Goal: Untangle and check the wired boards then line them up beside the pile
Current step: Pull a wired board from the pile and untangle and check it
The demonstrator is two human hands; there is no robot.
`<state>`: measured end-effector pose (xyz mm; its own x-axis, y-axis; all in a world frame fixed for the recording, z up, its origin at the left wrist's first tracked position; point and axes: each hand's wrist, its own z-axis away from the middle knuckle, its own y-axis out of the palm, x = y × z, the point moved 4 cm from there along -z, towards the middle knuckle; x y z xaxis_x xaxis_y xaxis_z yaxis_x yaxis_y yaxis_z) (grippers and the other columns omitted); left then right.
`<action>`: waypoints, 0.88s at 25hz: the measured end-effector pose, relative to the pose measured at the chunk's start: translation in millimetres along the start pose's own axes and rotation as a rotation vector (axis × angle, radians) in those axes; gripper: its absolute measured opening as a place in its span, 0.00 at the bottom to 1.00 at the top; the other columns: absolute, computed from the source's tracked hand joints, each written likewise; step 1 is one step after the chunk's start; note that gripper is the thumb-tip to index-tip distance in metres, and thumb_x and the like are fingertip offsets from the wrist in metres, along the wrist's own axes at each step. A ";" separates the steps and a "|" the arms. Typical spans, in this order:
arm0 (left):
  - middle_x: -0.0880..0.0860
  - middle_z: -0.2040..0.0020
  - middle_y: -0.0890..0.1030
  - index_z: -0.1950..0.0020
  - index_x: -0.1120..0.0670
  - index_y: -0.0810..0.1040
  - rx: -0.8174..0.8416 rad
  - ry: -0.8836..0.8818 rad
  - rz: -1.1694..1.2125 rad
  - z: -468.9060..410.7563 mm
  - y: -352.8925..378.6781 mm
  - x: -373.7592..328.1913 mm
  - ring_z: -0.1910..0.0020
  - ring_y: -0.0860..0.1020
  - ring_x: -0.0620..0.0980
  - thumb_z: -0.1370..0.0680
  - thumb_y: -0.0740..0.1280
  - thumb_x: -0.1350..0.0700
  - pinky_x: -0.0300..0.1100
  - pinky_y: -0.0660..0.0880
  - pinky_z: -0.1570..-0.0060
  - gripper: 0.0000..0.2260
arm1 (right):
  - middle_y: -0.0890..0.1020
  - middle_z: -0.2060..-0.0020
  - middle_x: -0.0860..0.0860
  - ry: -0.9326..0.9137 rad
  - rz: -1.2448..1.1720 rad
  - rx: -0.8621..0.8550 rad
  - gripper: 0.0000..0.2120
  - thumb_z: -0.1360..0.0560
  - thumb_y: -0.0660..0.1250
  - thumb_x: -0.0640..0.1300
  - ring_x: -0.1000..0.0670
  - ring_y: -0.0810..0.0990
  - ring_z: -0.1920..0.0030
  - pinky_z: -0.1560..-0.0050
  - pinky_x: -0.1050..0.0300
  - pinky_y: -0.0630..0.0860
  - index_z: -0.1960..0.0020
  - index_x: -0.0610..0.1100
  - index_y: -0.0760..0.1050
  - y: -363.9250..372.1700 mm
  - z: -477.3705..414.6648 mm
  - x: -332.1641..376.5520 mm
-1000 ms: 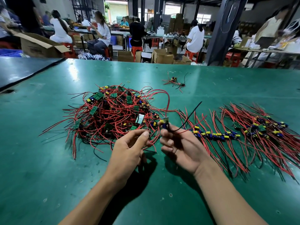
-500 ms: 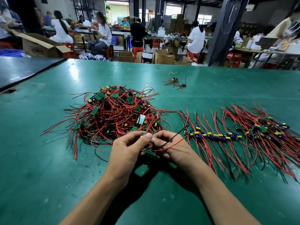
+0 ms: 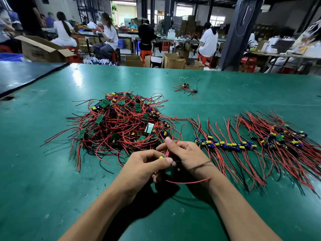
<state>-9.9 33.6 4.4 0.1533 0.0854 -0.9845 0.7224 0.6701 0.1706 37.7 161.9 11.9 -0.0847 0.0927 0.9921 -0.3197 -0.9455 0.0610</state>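
Note:
A tangled pile (image 3: 121, 124) of small green boards with red and black wires lies on the green table (image 3: 52, 180), left of centre. To its right, a row of boards (image 3: 225, 145) lies side by side with wires fanned out, ending in a denser heap (image 3: 281, 136). My left hand (image 3: 144, 167) pinches a small wired board (image 3: 162, 157) between thumb and fingers; only its yellow and blue parts show. My right hand (image 3: 185, 153) grips that board's red wires, one of which loops under my right wrist. Both hands meet just in front of the pile.
A small separate bunch of wired boards (image 3: 185, 87) lies farther back on the table. A dark mat (image 3: 22, 75) covers the far left corner. Beyond the table's far edge are cardboard boxes, red stools and several seated people at other benches.
My right hand lowered the board from in front of the pile and came together with my left hand, which now pinches the board. The hands drew slightly nearer to me.

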 end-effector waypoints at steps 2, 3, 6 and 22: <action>0.56 0.66 0.79 0.62 0.56 0.84 0.040 -0.015 -0.023 0.5 0.8 0.4 0.72 0.71 0.48 0.34 0.78 0.54 0.36 0.68 0.73 0.07 | 0.76 0.76 0.48 0.017 -0.054 0.008 0.17 0.28 0.70 0.58 0.54 0.71 0.79 0.77 0.66 0.68 0.59 0.44 0.86 -0.6 0.8 -0.3; 0.55 0.67 0.78 0.62 0.56 0.84 0.049 -0.018 -0.022 0.6 0.8 0.5 0.72 0.71 0.49 0.34 0.78 0.55 0.36 0.68 0.72 0.07 | 0.76 0.76 0.49 0.016 -0.081 0.018 0.16 0.28 0.71 0.57 0.55 0.71 0.79 0.77 0.66 0.69 0.60 0.44 0.85 -0.7 1.5 0.0; 0.54 0.67 0.78 0.58 0.57 0.84 0.062 -0.013 0.000 1.7 1.8 -1.0 0.73 0.71 0.48 0.33 0.75 0.55 0.35 0.69 0.73 0.08 | 0.76 0.73 0.46 0.018 -0.128 0.026 0.16 0.29 0.72 0.56 0.53 0.71 0.77 0.75 0.63 0.70 0.60 0.43 0.85 -0.8 0.7 -0.5; 0.62 0.67 0.81 0.61 0.62 0.82 -0.100 -0.014 0.044 0.2 0.5 1.5 0.72 0.78 0.54 0.22 0.66 0.63 0.42 0.78 0.70 0.09 | 0.80 0.71 0.48 0.003 -0.068 0.133 0.14 0.23 0.70 0.52 0.53 0.76 0.76 0.75 0.61 0.76 0.49 0.41 0.85 9.3 4.1 -4.5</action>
<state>-9.2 33.8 3.0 0.1935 0.1060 -0.9754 0.6438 0.7364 0.2078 39.0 151.4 8.4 -0.0700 0.1590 0.9848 -0.1968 -0.9700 0.1426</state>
